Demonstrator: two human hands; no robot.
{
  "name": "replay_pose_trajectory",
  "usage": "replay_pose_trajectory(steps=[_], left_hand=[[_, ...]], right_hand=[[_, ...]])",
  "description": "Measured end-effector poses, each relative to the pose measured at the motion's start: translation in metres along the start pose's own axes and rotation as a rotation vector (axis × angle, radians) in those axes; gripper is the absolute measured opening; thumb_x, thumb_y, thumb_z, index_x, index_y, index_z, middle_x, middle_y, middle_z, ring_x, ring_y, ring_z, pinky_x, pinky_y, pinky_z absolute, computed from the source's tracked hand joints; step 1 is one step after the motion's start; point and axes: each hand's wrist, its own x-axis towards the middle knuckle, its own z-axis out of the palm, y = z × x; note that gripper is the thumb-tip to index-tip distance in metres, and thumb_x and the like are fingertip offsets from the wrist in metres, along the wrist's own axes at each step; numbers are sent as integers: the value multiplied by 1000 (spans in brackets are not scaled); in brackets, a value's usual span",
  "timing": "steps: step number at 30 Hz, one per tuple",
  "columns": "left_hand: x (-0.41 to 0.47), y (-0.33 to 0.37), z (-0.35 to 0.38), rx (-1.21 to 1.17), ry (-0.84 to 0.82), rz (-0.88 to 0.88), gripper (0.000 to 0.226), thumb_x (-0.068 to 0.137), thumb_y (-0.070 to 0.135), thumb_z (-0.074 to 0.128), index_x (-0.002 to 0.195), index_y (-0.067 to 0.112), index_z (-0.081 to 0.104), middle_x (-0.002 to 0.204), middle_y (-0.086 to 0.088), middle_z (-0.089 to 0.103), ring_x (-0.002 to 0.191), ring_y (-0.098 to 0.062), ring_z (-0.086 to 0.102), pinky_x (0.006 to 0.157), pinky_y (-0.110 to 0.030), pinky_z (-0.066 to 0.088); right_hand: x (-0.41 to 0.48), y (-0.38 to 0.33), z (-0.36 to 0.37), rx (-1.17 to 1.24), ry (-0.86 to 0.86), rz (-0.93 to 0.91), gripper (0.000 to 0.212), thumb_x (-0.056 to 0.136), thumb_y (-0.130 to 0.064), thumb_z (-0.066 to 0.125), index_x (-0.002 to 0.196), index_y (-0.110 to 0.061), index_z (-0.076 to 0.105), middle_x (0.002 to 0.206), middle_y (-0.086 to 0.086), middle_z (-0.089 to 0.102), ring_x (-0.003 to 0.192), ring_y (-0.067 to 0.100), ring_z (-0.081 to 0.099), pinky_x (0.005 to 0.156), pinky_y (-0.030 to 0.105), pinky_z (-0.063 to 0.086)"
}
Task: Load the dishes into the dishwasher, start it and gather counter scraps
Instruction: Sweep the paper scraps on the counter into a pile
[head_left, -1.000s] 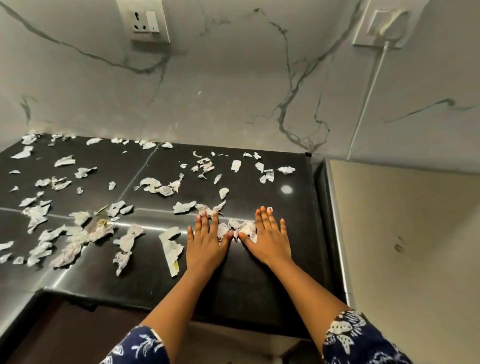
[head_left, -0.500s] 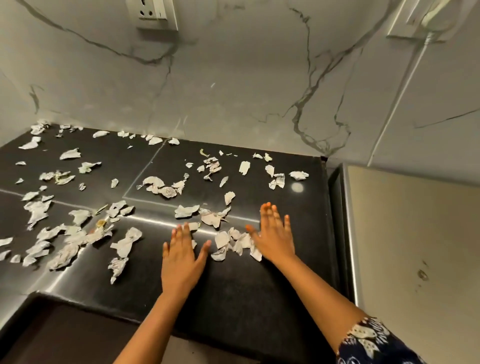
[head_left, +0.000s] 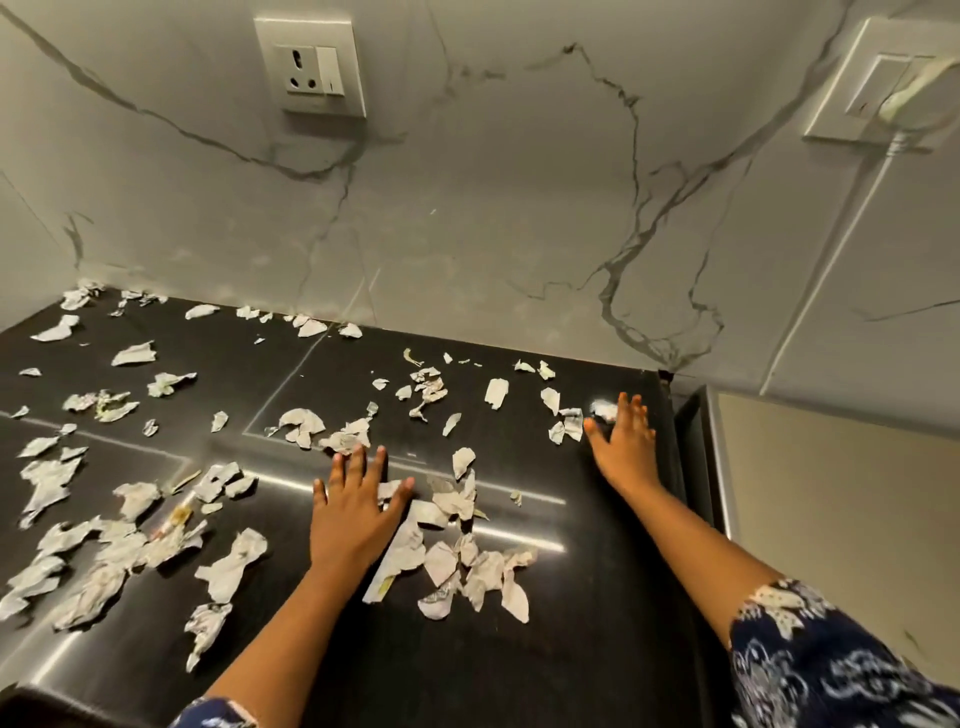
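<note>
Several torn white paper scraps lie scattered over the black counter (head_left: 597, 649). A small heap of scraps (head_left: 467, 566) sits in the middle, just right of my left hand (head_left: 353, 512), which lies flat on the counter with fingers spread and its thumb touching a scrap. My right hand (head_left: 623, 447) reaches flat toward the counter's far right corner, its fingertips at a small scrap (head_left: 605, 410) and next to two other scraps (head_left: 566, 428). More scraps (head_left: 93, 561) cover the left half.
A marble-patterned wall (head_left: 493, 234) rises behind the counter, with a socket (head_left: 311, 65) at upper left and a plugged-in socket (head_left: 883, 83) with a white cable at upper right. A beige appliance top (head_left: 841, 519) adjoins the counter's right edge.
My right hand left the central heap and reached farther back to the right corner. My left hand slid left and then forward beside the heap. The heap now lies nearer the front edge.
</note>
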Motion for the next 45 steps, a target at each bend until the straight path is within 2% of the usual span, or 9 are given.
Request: replay_pose_trajectory(steps=[8,12,15,18,26,30,34,39,45], left_hand=[[-2,-4,-5,-70,-81,363,81,77,85,0,147,45,0,156,18,-6,145,-3,-8,118,-44,-8],[1,-8,-7,-457,222,-14,78,82,79,13,149,40,11,159,11,0,146,-8,-5,116,-47,-6],[7,-6,-3,-273,149,-164,84,79,79,2,151,35,6,160,1,-3,146,-16,-7,116,-51,-4],[10,-3,3,-44,36,-114,86,78,78,-3,151,34,5,160,1,-4,146,-18,-11,114,-51,-6],[12,-2,3,43,21,-130,90,74,82,-5,151,37,0,159,3,-8,146,-18,-13,115,-50,-8],[13,-5,3,13,34,-125,90,74,82,-3,151,36,4,159,5,-5,146,-17,-12,116,-51,-6],[11,-4,4,2,40,-129,89,75,82,-5,151,37,5,159,6,-6,146,-17,-12,116,-50,-6],[11,-3,4,-25,44,-129,87,77,81,-2,151,37,9,159,7,-3,146,-16,-8,117,-50,-5],[9,-1,-6,-205,56,-121,90,76,81,2,148,33,26,159,6,13,145,-9,2,118,-45,-4]], right_hand=[[-7,-58,37,-249,-348,-498,73,91,-60,37,150,-21,16,158,-4,12,145,10,3,118,40,0],[-10,-54,34,239,-264,-489,63,89,-53,48,142,-20,37,153,-4,27,141,5,8,117,39,5],[26,-48,22,315,-54,-200,49,95,-32,51,139,-12,42,149,8,35,142,20,23,114,34,18],[68,-58,23,172,-169,-132,57,97,-39,44,145,-13,31,153,8,27,141,24,24,115,36,15],[82,-125,73,-371,-542,-641,62,97,-54,29,150,-27,13,158,-6,6,145,12,3,115,45,-3],[22,-132,71,-199,-717,-840,65,94,-55,31,150,-28,10,157,-8,6,144,8,1,114,40,-8],[5,-93,49,101,-338,-603,69,90,-60,35,147,-24,24,156,-5,18,141,5,5,115,40,-2],[38,-49,32,-201,-179,-150,69,96,-54,27,150,-13,14,158,5,10,146,18,5,117,46,1],[45,-122,82,-267,-391,-516,74,93,-63,22,151,-20,9,159,-1,3,146,14,1,116,46,-2]])
